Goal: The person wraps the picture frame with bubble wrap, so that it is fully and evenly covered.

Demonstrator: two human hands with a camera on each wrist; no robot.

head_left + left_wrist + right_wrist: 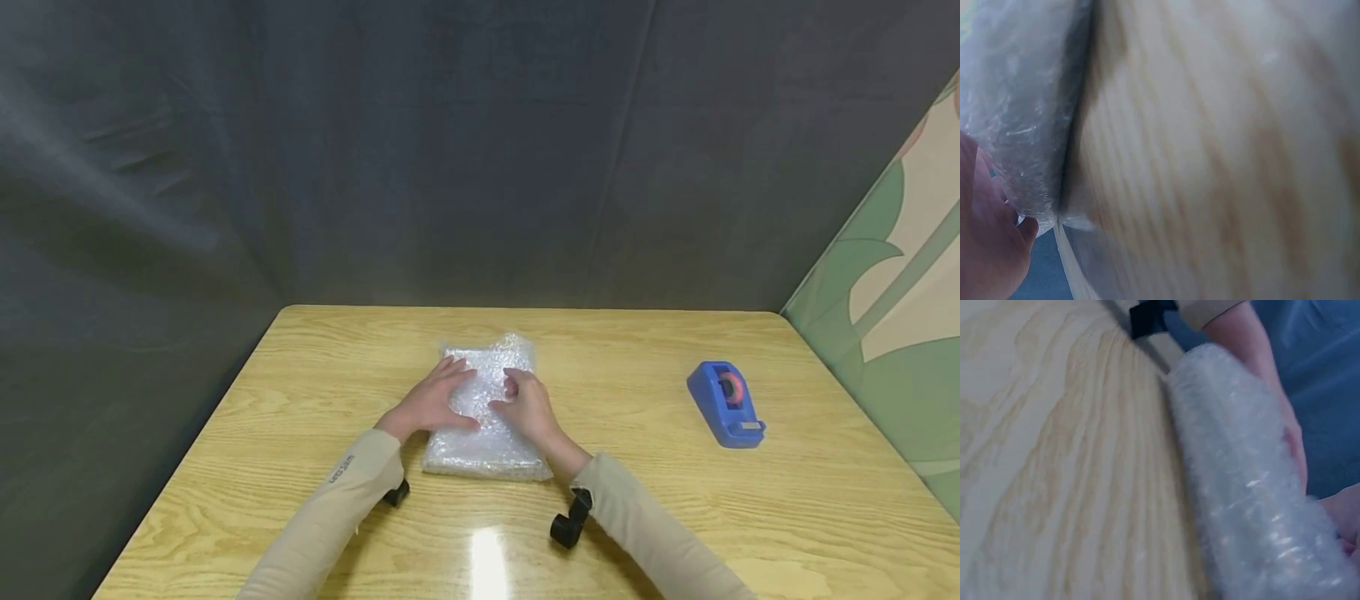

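Observation:
A flat rectangular package in clear bubble wrap (487, 454) lies on the table, its far right corner of wrap sticking up a little. My left hand (433, 402) rests on its left side, fingers spread and thumb stretched toward the middle. On the right part of the package is my right hand (531, 410), with thumb and index finger apart and the other fingers curled under. Whether it pinches any of the wrap cannot be seen. In the right wrist view the wrapped package (1241, 481) shows its thick rounded side; only part of the right hand (1344, 512) appears there.
A blue tape dispenser (726, 408) with a pinkish roll stands on the right of the wooden table (360, 358). Dark curtain (465, 167) hangs behind and to the left. A patterned panel (900, 317) borders the right side. Black wrist mounts (570, 521) hang below the sleeves.

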